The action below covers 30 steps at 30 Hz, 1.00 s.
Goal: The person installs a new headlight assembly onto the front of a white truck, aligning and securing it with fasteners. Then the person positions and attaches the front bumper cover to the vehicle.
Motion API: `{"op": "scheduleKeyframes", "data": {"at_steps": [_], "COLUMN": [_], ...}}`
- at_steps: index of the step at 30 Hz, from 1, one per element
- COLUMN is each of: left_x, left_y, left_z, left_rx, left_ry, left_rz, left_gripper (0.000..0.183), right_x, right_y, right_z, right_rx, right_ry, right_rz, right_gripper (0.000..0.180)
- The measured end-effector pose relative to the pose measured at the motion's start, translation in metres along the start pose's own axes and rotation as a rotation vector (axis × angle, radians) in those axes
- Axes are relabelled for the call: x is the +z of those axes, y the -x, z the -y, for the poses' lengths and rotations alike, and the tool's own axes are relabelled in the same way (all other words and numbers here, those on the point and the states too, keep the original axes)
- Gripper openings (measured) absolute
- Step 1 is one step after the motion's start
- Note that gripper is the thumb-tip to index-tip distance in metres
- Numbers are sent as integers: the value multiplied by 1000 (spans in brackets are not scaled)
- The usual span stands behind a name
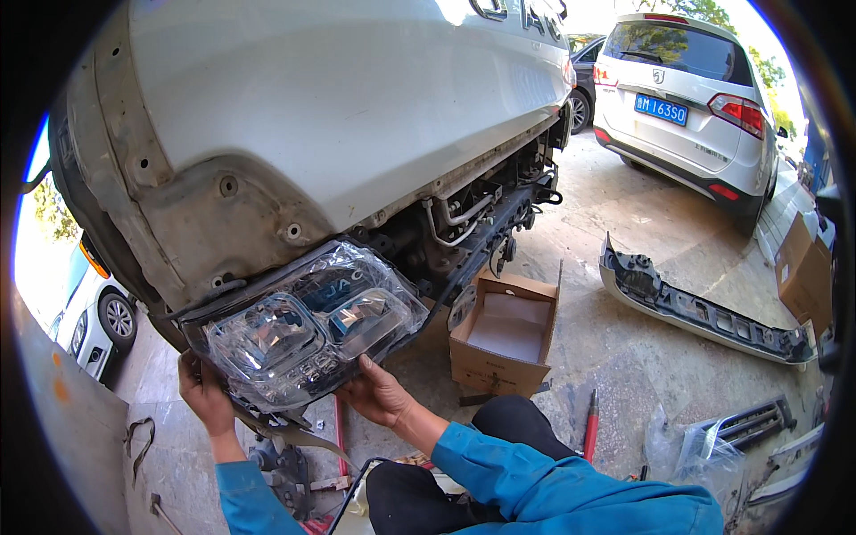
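A headlight assembly (307, 324), its lens wrapped in clear plastic film, sits tilted at the lower front corner of a white truck cab (334, 107). My left hand (204, 394) grips its lower left edge, fingers tucked behind the housing. With the thumb on the lower rim, my right hand (378, 394) holds the underside near the middle. The housing's back and most of my fingers are hidden. Just above the lamp, the bare metal corner panel (227, 200) shows several bolt holes.
An open cardboard box (501, 361) stands right of the lamp. A detached bumper (702, 314) lies on the concrete, with a red-handled tool (592, 428) and a plastic-wrapped grille (742, 428) nearer. Exposed front frame parts (461, 227) run below the cab. A white car (675, 114) is parked behind.
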<state>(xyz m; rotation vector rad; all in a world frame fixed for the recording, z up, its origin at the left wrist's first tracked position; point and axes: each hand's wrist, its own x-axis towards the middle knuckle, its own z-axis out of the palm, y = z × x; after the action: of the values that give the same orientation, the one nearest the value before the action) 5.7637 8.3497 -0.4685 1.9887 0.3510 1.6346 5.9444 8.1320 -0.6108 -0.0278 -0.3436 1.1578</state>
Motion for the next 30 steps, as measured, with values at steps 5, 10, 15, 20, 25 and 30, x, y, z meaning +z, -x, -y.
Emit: {"op": "scheduleKeyframes", "data": {"at_steps": [5, 10, 15, 20, 25, 30], "left_x": [-2, -7, 5, -1, 4, 7], "left_y": [-3, 8, 7, 6, -1, -3], "left_z": [-5, 6, 0, -7, -28, -37], "left_rx": [-60, -93, -164, -217, -248, -212], "left_ry": [-11, -31, 53, 90, -31, -134], "left_rz": [50, -25, -26, -33, 21, 8], "left_gripper": [15, 14, 19, 18, 13, 13], "right_x": [-3, 2, -6, -6, -1, -1], "right_y": [-1, 0, 3, 2, 3, 3], "right_z": [0, -4, 5, -4, -1, 0], "right_rx": [-5, 11, -30, -32, -54, -71], "right_ry": [-9, 3, 22, 22, 27, 50], "right_rz": [-17, -85, -112, -76, -80, -71], "right_gripper": [65, 60, 62, 55, 54, 54]}}
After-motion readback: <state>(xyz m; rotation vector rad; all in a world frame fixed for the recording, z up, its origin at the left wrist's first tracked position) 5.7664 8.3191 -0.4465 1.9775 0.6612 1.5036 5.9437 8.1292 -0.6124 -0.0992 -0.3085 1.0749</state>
